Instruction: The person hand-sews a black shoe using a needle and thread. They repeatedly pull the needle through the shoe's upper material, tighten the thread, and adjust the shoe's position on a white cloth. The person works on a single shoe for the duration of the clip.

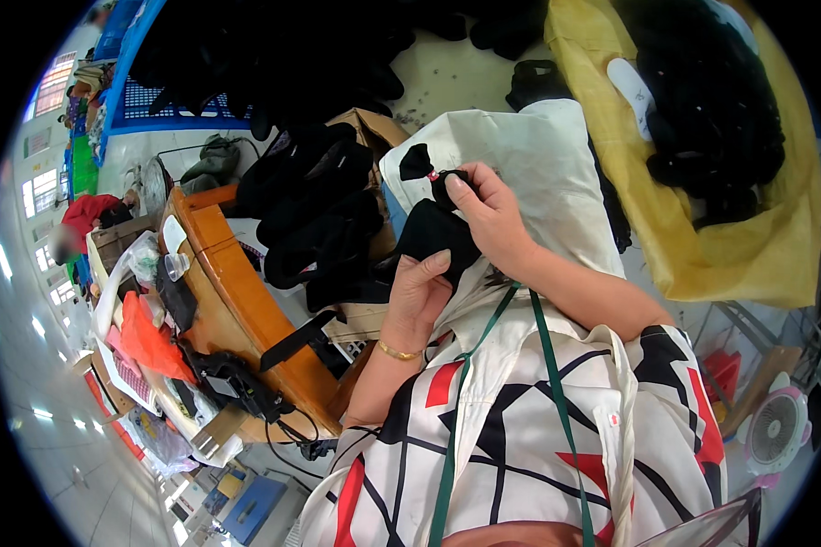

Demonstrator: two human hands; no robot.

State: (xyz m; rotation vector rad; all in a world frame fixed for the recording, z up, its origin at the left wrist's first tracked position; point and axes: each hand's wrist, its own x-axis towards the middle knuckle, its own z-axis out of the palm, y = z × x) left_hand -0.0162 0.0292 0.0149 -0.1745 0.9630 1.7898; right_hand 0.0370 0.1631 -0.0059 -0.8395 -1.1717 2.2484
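Observation:
My left hand (420, 290) is closed on the lower edge of a black cloth piece (436, 235), thumb on top. Just above it, my right hand (491, 211) pinches the upper part of the same dark work between thumb and fingers. A small black bow (416, 162) with a red-and-white ornament (433, 176) sticks out to the left of my right fingertips. Whether the bow is joined to the cloth piece I cannot tell. Beneath both hands a white cloth (538, 137) covers my lap.
Black shoes (315, 214) fill a cardboard box left of my hands. Beyond are a blue crate (169, 100) and a dark heap. A yellow sack (748, 264) of black items stands at right, a small fan (777, 421) at lower right. An orange wooden table (237, 283) lies left.

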